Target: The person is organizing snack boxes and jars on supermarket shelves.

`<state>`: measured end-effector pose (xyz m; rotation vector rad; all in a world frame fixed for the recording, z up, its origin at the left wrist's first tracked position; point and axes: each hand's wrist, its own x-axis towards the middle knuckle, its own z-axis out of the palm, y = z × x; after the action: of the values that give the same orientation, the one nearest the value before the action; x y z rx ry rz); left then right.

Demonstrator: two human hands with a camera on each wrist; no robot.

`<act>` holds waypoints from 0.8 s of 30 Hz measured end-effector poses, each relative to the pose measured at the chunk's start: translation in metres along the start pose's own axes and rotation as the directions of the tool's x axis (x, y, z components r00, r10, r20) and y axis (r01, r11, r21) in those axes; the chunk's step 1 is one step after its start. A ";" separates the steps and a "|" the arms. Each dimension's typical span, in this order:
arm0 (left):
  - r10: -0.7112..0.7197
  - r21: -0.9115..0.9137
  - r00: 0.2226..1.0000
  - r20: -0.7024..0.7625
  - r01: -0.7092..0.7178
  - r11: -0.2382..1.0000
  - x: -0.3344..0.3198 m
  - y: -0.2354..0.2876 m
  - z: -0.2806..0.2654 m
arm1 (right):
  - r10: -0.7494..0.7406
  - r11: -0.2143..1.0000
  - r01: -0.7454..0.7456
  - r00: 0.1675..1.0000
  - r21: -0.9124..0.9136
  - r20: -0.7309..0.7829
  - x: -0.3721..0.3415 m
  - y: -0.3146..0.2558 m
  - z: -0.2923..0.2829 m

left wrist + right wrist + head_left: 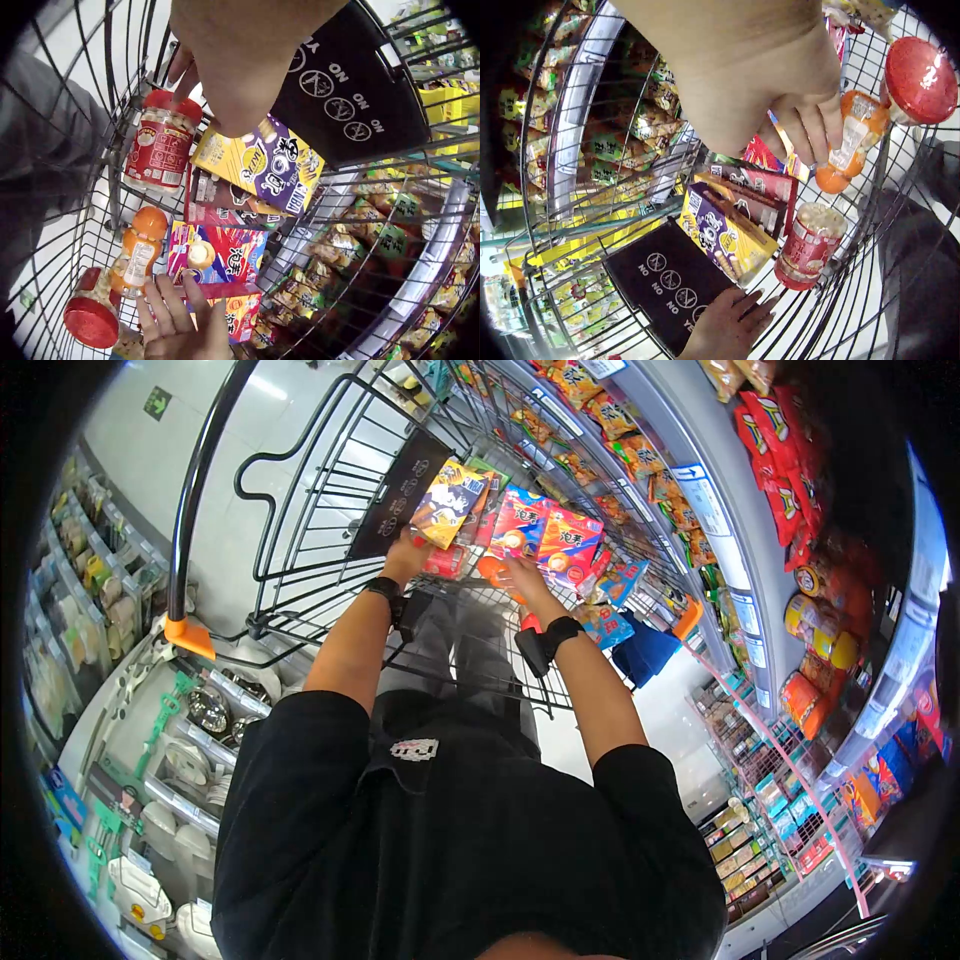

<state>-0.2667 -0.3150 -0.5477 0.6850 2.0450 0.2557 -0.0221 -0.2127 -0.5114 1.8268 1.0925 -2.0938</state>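
My left hand reaches into the wire cart, its fingers loosely extended beside the red lid of a jar with pale contents. Close to its thumb is a yellow and purple snack box, leaning on brown and red boxes. The right hand has its fingers fairly straight over two red and blue puff boxes, fingertips at their edge. Next to those fingers lies an orange bottle. Another red-lidded jar is farther along the basket. The right palm's underside is hidden.
Black wire walls of the cart surround both hands. A dark panel stands at one end of the basket. Shelves of bagged snacks run close along the right; kitchenware is on the left. Blue packets lie at the basket's right.
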 end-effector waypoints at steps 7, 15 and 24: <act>-0.016 -0.067 0.998 0.054 0.020 0.998 -0.006 0.015 -0.007 | 0.148 0.987 -0.150 0.988 0.051 0.042 0.006 -0.025 0.037; -0.182 -0.425 0.983 0.039 0.181 0.887 -0.002 0.028 0.005 | 0.141 0.959 -0.171 0.980 0.226 0.142 0.036 -0.047 0.075; -0.439 -0.867 0.862 0.256 0.405 0.291 0.012 -0.002 0.044 | 0.268 0.849 -0.305 0.952 0.431 0.145 0.049 -0.060 0.095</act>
<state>-0.2358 -0.3141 -0.5810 -0.5835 1.6515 0.9770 -0.1428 -0.2099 -0.5325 1.9170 0.2893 -2.3360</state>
